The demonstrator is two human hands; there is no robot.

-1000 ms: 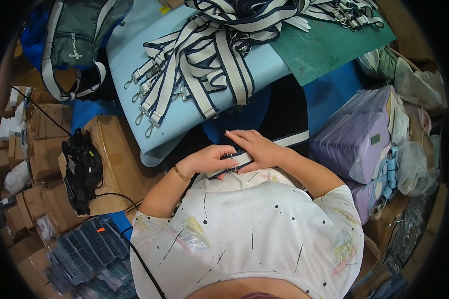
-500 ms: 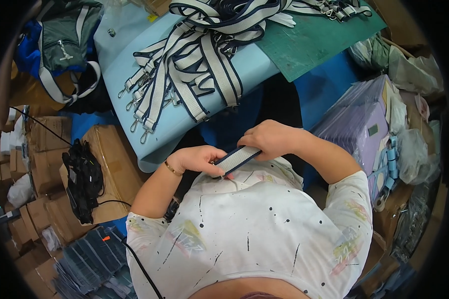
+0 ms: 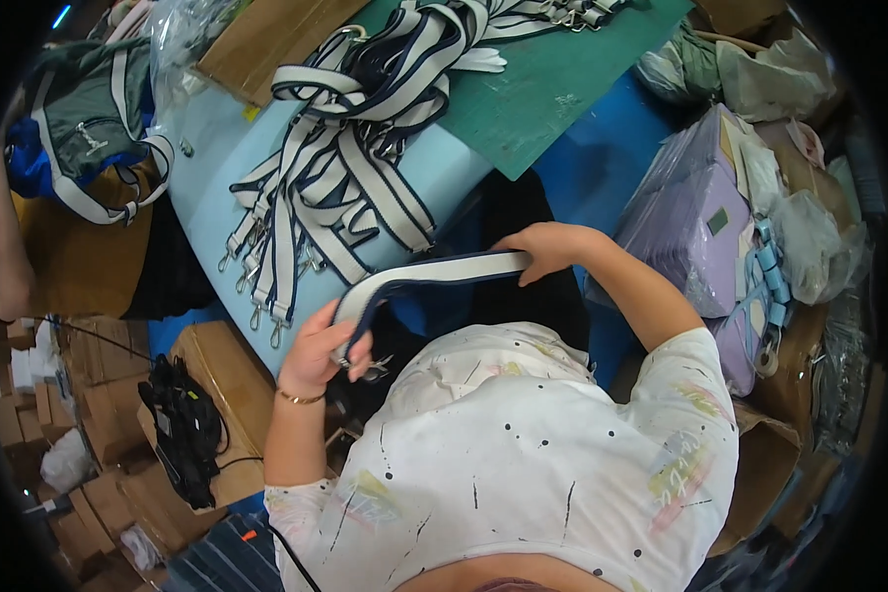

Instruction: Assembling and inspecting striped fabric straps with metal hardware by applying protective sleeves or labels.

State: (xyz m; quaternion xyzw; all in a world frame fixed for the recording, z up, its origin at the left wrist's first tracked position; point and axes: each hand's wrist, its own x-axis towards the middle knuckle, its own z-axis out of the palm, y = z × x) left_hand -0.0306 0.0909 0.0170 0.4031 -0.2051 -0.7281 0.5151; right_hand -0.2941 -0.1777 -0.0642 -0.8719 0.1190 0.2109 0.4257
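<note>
A white webbing strap (image 3: 434, 269) with navy edges stretches between my hands, above my lap. My left hand (image 3: 318, 347) is closed around its left end, where metal hardware (image 3: 373, 369) hangs just below the fingers. At the other end, my right hand (image 3: 550, 249) pinches the strap between thumb and fingers. Ahead of me, a heap of similar straps (image 3: 380, 89) lies tangled on the light blue table (image 3: 210, 212). Several metal snap hooks (image 3: 255, 318) dangle from strap ends near the table's front edge.
A green mat (image 3: 532, 109) covers the table's right part. Plastic-wrapped lilac pieces (image 3: 685, 217) stand stacked at the right. On my left, a black cable bundle (image 3: 182, 424) rests on a cardboard box (image 3: 229, 385). Another person's arm (image 3: 5, 237) and a grey-blue bag (image 3: 94, 138) are at the far left.
My hands have moved apart, the left one leftward, and a longer stretch of strap now shows between them. The whole view has shifted, bringing more of the other person into sight.
</note>
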